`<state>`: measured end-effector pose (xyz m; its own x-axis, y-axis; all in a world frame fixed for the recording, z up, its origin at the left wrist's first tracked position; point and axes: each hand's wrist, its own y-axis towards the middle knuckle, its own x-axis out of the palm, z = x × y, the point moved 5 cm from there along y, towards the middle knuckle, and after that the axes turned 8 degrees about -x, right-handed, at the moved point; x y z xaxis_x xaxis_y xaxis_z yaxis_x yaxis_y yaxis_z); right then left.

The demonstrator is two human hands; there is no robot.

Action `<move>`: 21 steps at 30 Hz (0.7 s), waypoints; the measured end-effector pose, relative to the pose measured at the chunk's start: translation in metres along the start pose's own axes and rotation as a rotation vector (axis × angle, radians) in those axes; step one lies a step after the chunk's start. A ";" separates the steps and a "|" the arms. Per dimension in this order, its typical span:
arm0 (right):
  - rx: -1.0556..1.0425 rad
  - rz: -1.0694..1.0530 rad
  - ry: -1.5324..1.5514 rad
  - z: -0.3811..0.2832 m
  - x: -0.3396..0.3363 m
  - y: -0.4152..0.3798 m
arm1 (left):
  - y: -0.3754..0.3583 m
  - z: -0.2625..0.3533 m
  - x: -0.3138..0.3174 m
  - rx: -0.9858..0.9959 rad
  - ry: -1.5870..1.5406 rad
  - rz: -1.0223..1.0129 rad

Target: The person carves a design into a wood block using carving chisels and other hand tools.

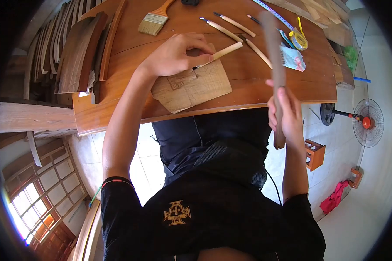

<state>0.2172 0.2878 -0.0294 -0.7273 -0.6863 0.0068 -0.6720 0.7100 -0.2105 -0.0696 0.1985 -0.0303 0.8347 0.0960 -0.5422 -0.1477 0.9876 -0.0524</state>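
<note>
My left hand is closed around a wood-handled carving chisel. Its tip meets a flat piece of wood that has lines and shallow cuts on its face. That piece lies on the brown wooden table, close to the front edge. In my right hand is a long wooden stick, gripped near its lower end and raised upright beside the table edge. The stick's upper end is slightly blurred.
Several wood-handled carving tools lie further back, near a paintbrush. A yellow tape measure and a plastic packet are at the right. Wooden boards stand at the left. A fan is on the right.
</note>
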 end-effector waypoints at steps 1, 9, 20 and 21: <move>0.032 -0.064 -0.034 0.002 0.004 0.000 | -0.002 0.000 -0.001 -0.006 0.006 0.007; 0.128 -0.219 -0.167 0.003 0.008 -0.007 | -0.004 -0.001 0.000 -0.004 0.022 0.019; -0.042 0.059 0.031 0.003 0.004 -0.002 | -0.005 -0.006 0.001 0.012 -0.011 0.014; 0.040 -0.093 -0.071 0.005 0.007 -0.005 | -0.005 -0.006 0.003 0.027 -0.022 0.019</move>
<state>0.2164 0.2789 -0.0337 -0.6491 -0.7596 -0.0404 -0.7292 0.6365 -0.2514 -0.0696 0.1931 -0.0366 0.8433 0.1177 -0.5243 -0.1502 0.9885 -0.0196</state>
